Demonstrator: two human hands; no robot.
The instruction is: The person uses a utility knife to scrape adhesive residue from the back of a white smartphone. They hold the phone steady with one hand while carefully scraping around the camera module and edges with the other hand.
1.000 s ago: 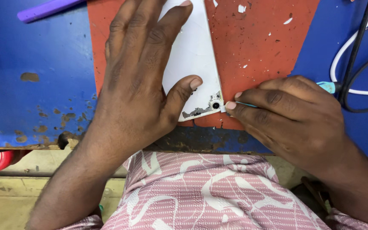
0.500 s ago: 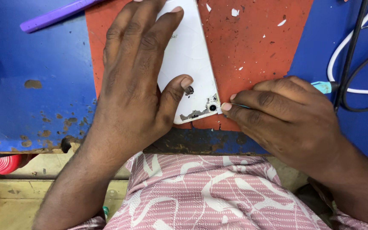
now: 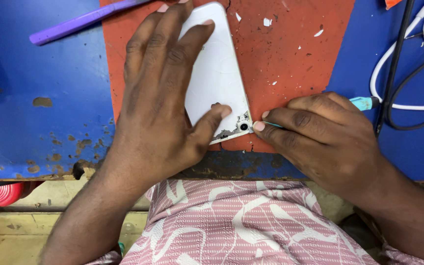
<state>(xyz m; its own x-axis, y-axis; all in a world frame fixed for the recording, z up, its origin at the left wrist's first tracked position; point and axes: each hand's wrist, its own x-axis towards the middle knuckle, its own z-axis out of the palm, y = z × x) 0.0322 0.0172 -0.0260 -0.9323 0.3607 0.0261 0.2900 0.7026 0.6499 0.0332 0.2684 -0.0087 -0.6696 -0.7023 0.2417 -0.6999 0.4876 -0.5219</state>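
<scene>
On the red mat (image 3: 290, 64) lies the white phone (image 3: 219, 73), back up, thin, rigid, glass cracked near its camera. Left hand (image 3: 158, 103) presses flat, fingers spread; right hand (image 3: 320, 132) pinches a teal tool (image 3: 364, 102) at the corner. Best held by its edges.

No packages, labels, signs or lit screens in view; the only device, a white phone (image 3: 217, 73), lies back-up on the bench (image 3: 40, 127).
</scene>
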